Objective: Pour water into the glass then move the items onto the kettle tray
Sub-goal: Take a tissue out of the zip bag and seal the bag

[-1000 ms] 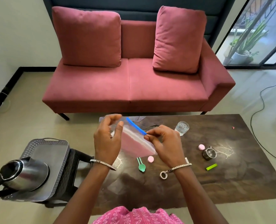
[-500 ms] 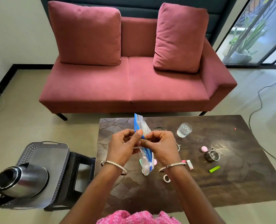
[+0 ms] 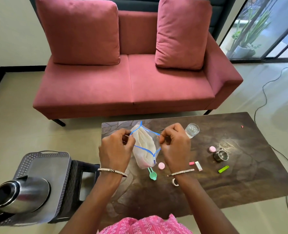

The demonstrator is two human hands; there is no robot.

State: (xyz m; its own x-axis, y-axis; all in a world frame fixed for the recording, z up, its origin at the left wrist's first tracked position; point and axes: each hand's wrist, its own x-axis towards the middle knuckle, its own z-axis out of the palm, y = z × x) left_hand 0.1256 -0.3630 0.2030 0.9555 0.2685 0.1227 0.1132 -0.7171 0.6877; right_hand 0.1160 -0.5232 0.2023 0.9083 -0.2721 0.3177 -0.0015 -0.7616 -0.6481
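**Bag mouth held open: grip sound, load not yet secured**

Your left hand and right hand each pinch one lip of the bag. The fingers are curled tight on the blue zip edge, and the mouth is drawn wide between them. The bag hangs below your fingertips with pale contents inside. Whether its lower end touches the table cannot be told.

Pull level and evenly, since a lopsided tug would likely tip the mouth. Pinch close to the zip, not on the thin film.

The glass stands just beyond your right knuckles, so mind it. Whether it holds water cannot be told. The spoon and a pink cap lie between your wrists. The tray, bearing the kettle, sits well to the left of your left hand.
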